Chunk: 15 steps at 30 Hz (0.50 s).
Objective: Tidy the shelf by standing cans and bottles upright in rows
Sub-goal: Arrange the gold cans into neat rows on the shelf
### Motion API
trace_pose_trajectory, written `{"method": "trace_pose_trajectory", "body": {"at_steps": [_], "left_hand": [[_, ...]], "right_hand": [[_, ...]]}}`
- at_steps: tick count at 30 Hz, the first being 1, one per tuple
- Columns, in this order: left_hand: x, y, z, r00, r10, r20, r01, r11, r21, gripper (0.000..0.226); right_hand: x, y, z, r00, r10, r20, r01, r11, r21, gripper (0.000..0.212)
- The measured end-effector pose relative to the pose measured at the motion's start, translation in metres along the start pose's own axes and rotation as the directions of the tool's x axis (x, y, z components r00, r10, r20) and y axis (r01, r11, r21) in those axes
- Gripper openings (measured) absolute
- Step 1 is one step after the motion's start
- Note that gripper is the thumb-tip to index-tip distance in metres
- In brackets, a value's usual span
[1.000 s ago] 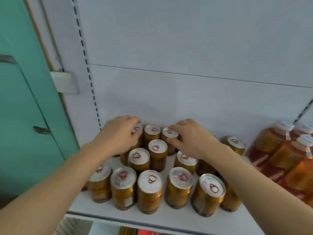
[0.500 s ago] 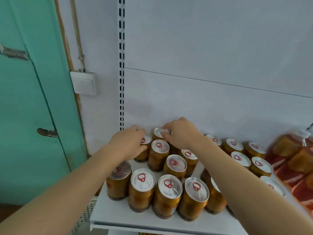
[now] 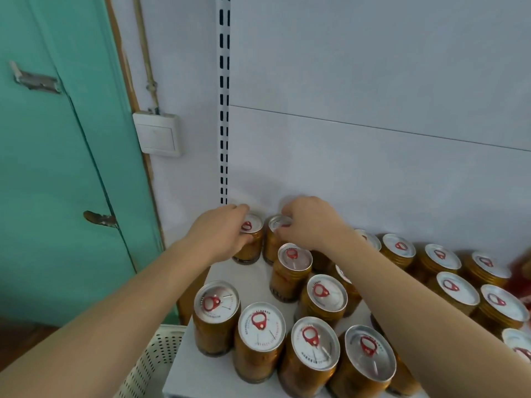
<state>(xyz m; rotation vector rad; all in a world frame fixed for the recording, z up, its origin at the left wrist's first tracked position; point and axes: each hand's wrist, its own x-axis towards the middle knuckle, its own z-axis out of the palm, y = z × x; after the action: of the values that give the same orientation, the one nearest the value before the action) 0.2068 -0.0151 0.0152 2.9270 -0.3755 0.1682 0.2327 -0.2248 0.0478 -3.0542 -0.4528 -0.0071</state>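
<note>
- Two golden cans with silver lids and red pull tabs are stood upright at the back-left corner of the white shelf (image 3: 258,285), just beside each other and close to the rear panel
- The back-left can (image 3: 249,239) is gripped by the left hand (image 3: 221,235), whose fingers are curled over its lid rim and down its side
- The neighbouring can (image 3: 274,237) is held at the lid by the right hand (image 3: 310,225), with thumb and fingers pinched round the rim; the lid is partly hidden by the fingers
- The two hands are kept near each other, each clamped on its own can
- A third upright can (image 3: 291,271) is seen just in front of the right hand, and another (image 3: 324,297) in front of that, so that a slanted line is formed
- Four more upright cans are lined along the front edge of the shelf, the leftmost (image 3: 215,314) at the shelf's left end, the others (image 3: 260,337) packed close beside it
- Further cans (image 3: 457,291) are grouped to the right, behind the right forearm, all upright as far as can be told
- A slotted upright rail (image 3: 224,110) is fixed at the left of the rear panel
- A white wall switch (image 3: 158,135) is mounted to the left of the rail, beside a green door (image 3: 51,168)
- A perforated white panel (image 3: 149,360) is seen below the shelf's left end
</note>
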Motion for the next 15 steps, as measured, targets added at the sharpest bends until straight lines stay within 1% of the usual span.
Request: {"method": "trace_pose_trajectory", "body": {"at_steps": [4, 8, 10, 13, 15], "left_hand": [[0.007, -0.009, 0.002, 1.000, 0.016, -0.009, -0.016, 1.000, -0.007, 0.049], [0.009, -0.012, 0.001, 0.998, 0.054, -0.018, -0.054, 0.999, 0.004, 0.055], [0.009, -0.015, 0.002, 0.998, 0.060, -0.019, -0.060, 0.998, 0.005, 0.051], [0.009, -0.022, 0.004, 0.999, 0.046, -0.024, -0.047, 0.999, -0.022, 0.039], [0.009, -0.025, 0.004, 0.999, 0.046, -0.022, -0.047, 0.998, -0.043, 0.037]], "right_hand": [[-0.001, -0.010, 0.005, 0.999, -0.001, -0.046, 0.002, 1.000, 0.018, 0.028], [-0.004, -0.015, 0.003, 0.999, 0.028, -0.036, -0.028, 1.000, 0.006, 0.029], [-0.005, -0.016, 0.005, 0.999, 0.034, -0.041, -0.034, 0.999, 0.004, 0.030], [-0.007, -0.020, 0.005, 0.998, 0.043, -0.049, -0.043, 0.999, -0.007, 0.023], [-0.008, -0.023, 0.004, 0.997, 0.051, -0.053, -0.052, 0.999, -0.015, 0.019]]}}
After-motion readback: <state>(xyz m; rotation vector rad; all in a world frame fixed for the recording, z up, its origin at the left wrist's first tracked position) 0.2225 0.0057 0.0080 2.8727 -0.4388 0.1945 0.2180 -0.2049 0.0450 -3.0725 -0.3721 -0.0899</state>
